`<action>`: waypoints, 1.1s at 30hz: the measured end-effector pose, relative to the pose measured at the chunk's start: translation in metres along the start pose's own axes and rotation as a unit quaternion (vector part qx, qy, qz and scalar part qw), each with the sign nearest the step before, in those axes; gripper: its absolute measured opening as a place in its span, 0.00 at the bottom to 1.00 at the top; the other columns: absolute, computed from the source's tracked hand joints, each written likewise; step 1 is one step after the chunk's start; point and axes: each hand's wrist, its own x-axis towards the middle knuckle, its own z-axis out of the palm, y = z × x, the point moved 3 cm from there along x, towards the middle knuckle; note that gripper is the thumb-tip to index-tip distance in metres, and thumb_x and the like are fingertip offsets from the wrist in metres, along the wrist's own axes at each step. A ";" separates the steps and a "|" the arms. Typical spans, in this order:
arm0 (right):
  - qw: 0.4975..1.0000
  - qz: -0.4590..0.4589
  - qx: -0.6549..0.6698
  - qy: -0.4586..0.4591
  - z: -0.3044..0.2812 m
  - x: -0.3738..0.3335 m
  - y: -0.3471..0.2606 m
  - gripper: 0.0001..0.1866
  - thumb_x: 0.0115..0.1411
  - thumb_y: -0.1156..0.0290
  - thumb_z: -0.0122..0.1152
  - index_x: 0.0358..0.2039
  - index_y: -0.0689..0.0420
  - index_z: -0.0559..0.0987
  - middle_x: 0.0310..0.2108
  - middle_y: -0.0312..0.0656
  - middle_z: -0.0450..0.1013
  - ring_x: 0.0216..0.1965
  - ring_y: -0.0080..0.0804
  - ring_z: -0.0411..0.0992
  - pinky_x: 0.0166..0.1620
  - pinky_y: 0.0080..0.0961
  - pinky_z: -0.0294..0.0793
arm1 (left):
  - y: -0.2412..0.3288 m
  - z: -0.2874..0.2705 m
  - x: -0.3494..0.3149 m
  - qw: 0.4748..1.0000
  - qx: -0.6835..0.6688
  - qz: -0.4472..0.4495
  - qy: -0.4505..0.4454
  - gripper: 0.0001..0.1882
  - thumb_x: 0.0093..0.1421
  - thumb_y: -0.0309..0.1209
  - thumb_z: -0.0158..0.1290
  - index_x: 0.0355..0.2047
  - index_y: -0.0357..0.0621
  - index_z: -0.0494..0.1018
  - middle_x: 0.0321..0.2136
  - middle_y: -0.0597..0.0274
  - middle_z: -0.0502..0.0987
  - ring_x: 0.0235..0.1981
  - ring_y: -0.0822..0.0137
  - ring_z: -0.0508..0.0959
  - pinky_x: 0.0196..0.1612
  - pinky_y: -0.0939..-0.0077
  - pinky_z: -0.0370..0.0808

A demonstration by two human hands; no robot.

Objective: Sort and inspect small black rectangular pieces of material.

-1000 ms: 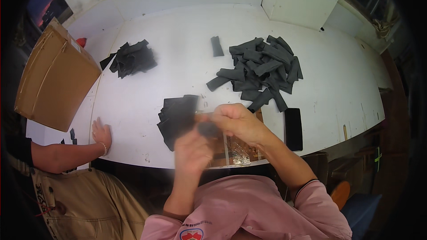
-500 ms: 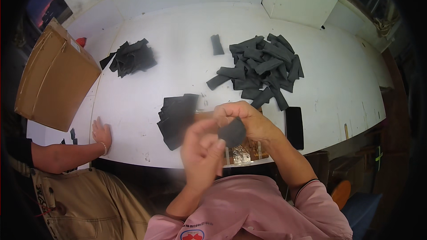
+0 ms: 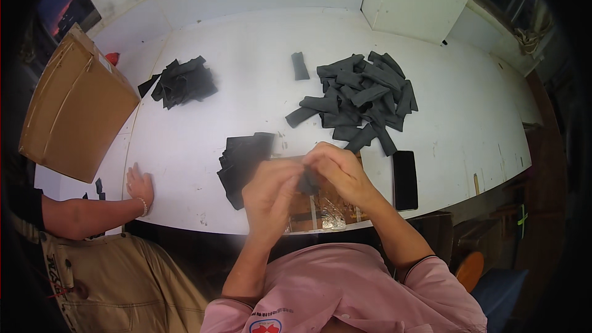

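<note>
A small piece of dark grey cloth [image 3: 308, 182] is held between my two hands, mostly covered by the fingers. My left hand [image 3: 269, 197] is closed on its left side, with the fingertips pinched. My right hand [image 3: 340, 174] pinches its upper edge, fingers curled over. Both hands are above a brown taped board [image 3: 302, 214] at the table's near edge. Just left of them lies a fanned stack of black cloth pieces [image 3: 237, 160]. Farther off to the right is a heap of dark grey cloth tubes [image 3: 370, 89], with a single tube [image 3: 300, 66] apart from it.
A flat black rectangular object [image 3: 405, 180] lies right of my hands. Another black cloth pile [image 3: 184, 81] sits at the far left, near a cardboard box [image 3: 80, 111]. A co-worker's hand [image 3: 140, 185] rests on the white table [image 3: 185, 142] at the left edge.
My left hand has turned and moved up to meet the right one. The cloth, earlier spread out between them, is now bunched and mostly hidden by the fingers.
</note>
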 end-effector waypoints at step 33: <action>0.942 -0.094 -0.322 -0.022 -0.003 -0.017 -0.042 0.14 0.46 0.64 0.58 0.29 0.61 0.73 0.24 0.42 0.67 0.24 0.40 0.67 0.27 0.29 0.67 | -0.012 -0.005 -0.012 0.980 -0.137 -0.075 0.125 0.07 0.50 0.21 0.47 0.32 0.34 0.70 0.29 0.59 0.73 0.30 0.70 0.71 0.32 0.80 0.67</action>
